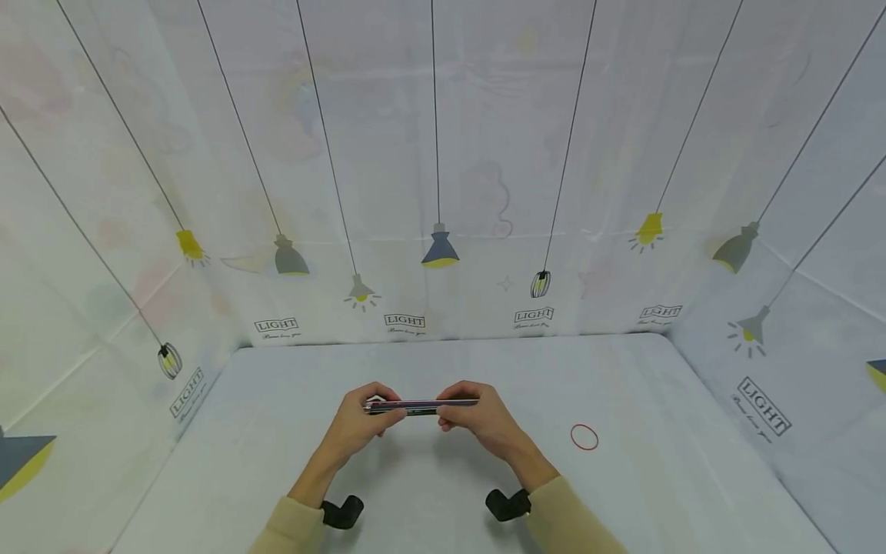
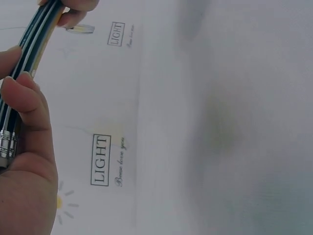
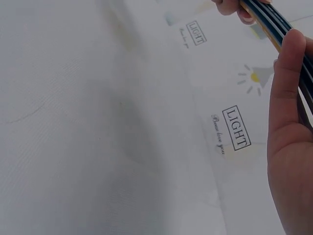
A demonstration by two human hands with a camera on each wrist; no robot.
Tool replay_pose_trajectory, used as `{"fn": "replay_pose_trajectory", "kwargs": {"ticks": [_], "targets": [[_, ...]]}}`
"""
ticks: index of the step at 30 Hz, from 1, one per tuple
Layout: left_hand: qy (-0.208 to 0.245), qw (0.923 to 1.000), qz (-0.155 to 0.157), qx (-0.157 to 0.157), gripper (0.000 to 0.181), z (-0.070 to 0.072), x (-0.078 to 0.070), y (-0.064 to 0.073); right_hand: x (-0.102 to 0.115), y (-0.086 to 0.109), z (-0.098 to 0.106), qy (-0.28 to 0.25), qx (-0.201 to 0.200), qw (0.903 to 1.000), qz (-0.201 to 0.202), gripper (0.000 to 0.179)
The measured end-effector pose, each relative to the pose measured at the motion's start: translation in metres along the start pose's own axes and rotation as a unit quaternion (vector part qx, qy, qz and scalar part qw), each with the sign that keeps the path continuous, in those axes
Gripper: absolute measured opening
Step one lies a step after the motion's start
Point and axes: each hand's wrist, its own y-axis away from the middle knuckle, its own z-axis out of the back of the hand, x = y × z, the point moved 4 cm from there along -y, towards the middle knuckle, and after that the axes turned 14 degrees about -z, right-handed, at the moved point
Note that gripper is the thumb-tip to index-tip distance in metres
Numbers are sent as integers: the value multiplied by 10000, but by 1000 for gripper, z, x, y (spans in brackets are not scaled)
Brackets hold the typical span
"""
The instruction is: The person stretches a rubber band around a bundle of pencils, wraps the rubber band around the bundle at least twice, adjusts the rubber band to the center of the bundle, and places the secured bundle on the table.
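A bundle of pencils (image 1: 421,407) is held level above the table, in front of the person. My left hand (image 1: 353,428) grips its left end with thumb and fingers, and my right hand (image 1: 490,422) grips the right end. In the left wrist view, silvery metal ferrules (image 2: 8,143) show on the pencil ends by the left palm. Dark barrels (image 3: 275,23) lie side by side in the right wrist view, with a yellowish one along the edge. Fingers cover parts of the bundle, so the exact number of pencils cannot be told. A red rubber band (image 1: 584,437) lies on the table, right of my right hand.
The white table (image 1: 664,477) has a white cloth backdrop (image 1: 484,169) behind it and on both sides, printed with hanging lamps and the word LIGHT. A black strap piece (image 1: 342,512) is on the left wrist, another (image 1: 507,505) on the right.
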Motion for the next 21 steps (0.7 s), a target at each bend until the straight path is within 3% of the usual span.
{"fn": "replay_pose_trajectory", "kwargs": {"ticks": [9,14,21], "targets": [[287,9994,-175,-85,28,-5,1,-4,10,8,2,23,-141,9999,80,32],[419,9988,-259,32,28,-9,-1,-4,11,11,4,149,-142,9998,75,32],[233,9994,-234,117,27,-8,-5,-3,10,17,7,157,-95,9996,199,36]]}}
